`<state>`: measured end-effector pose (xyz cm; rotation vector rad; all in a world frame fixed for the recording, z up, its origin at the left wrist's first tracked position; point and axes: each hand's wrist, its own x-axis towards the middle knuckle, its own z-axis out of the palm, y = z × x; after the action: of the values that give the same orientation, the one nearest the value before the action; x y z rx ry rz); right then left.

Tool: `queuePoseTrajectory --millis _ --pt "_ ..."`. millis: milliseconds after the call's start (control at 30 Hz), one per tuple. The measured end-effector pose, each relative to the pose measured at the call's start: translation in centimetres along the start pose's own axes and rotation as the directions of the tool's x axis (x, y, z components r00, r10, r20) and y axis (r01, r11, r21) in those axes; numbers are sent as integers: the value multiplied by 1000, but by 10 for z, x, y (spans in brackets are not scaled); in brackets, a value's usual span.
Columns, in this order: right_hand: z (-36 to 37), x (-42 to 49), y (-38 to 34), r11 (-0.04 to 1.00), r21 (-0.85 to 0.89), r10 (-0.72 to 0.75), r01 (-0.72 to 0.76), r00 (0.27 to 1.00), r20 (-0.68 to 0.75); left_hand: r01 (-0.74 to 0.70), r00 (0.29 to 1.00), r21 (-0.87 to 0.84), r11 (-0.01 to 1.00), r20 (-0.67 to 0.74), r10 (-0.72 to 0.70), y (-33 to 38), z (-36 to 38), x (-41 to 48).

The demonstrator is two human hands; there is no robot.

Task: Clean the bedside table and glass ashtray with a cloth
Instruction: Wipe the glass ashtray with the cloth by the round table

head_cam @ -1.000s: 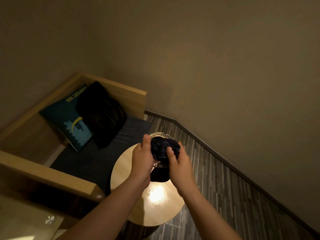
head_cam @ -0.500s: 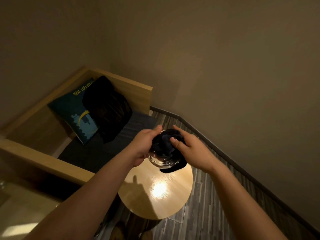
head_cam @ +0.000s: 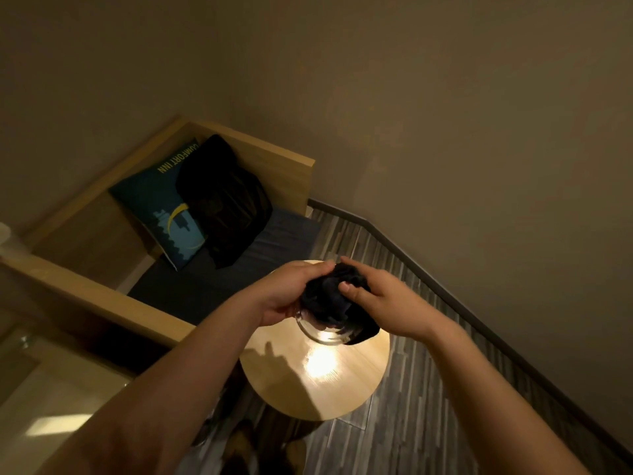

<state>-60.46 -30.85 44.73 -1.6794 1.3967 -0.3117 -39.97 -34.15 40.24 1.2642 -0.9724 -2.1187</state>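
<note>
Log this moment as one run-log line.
step: wiping ashtray | left hand: holds glass ashtray above round table | right hand: presses dark cloth in

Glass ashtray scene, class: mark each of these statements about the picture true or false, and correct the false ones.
1. The glass ashtray is held up above the round table. True.
2. The dark cloth lies flat on the tabletop. False: it is bunched into the ashtray between both hands.
3. The left hand grips the ashtray. True.
4. The right hand is empty. False: its fingers press the cloth.
5. A blue cushion printed COMFORT INN rests on the wooden bench. True.
6. The floor is carpeted. False: it shows striped grey planks.
</note>
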Motion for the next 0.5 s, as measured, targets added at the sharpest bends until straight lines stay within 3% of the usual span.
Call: queuePoseTrajectory --millis 133,233,367,500 --pt "24 4 0 994 95 76 -50 955 -286 -115 961 8 993 -251 114 -6 8 8" --pt "63 6 7 974 218 153 -53 870 -469 -158 864 16 987 -481 146 -19 15 14" --pt "111 8 17 927 355 304 -123 801 -516 -217 731 125 968 -636 246 -48 23 15" --pt "113 10 26 942 307 278 -136 829 -486 -261 695 42 964 -685 218 -73 22 14"
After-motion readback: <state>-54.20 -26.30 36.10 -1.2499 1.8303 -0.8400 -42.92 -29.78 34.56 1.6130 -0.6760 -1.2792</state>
